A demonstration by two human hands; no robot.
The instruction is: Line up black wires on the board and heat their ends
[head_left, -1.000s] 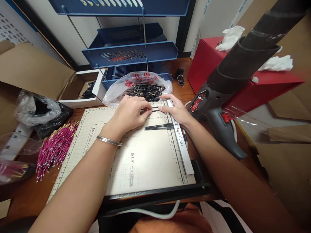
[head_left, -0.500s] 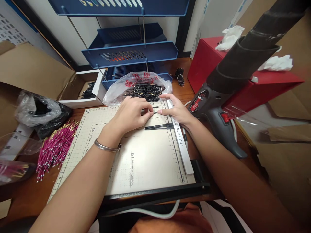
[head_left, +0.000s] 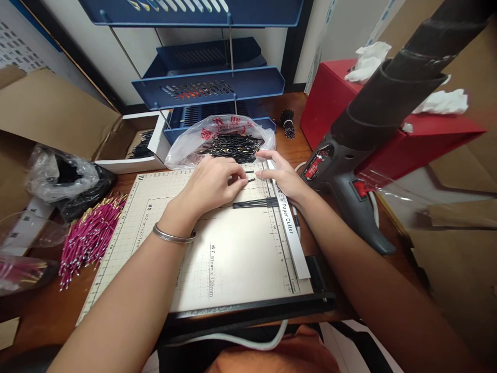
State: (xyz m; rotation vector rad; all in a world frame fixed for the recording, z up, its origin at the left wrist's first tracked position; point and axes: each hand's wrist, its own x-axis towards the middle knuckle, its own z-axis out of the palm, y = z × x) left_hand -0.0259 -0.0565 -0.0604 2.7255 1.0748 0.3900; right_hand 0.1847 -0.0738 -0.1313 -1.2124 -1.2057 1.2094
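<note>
My left hand (head_left: 219,180) pinches a thin black rod (head_left: 251,180) between thumb and forefinger, its short end sticking out to the right. My right hand (head_left: 281,175) lies over the upper end of the white strip (head_left: 293,233) of the paper cutter (head_left: 240,259), fingers apart and the thumb just right of the rod. Another short black piece (head_left: 249,172) shows slightly above. Closer to me, several thin black rods (head_left: 254,203) lie side by side, their right ends at the strip.
Behind the cutter sits a plastic bag of black rods (head_left: 235,147), below blue trays (head_left: 209,85). A heap of magenta rods (head_left: 91,233) lies on the left. On the right stand a heat gun (head_left: 349,150) and a red box (head_left: 322,98).
My right thumb has drawn back a little to the right, off the rod's end. My left hand has shifted very slightly right, still holding the rod. The row of rods lies as before.
</note>
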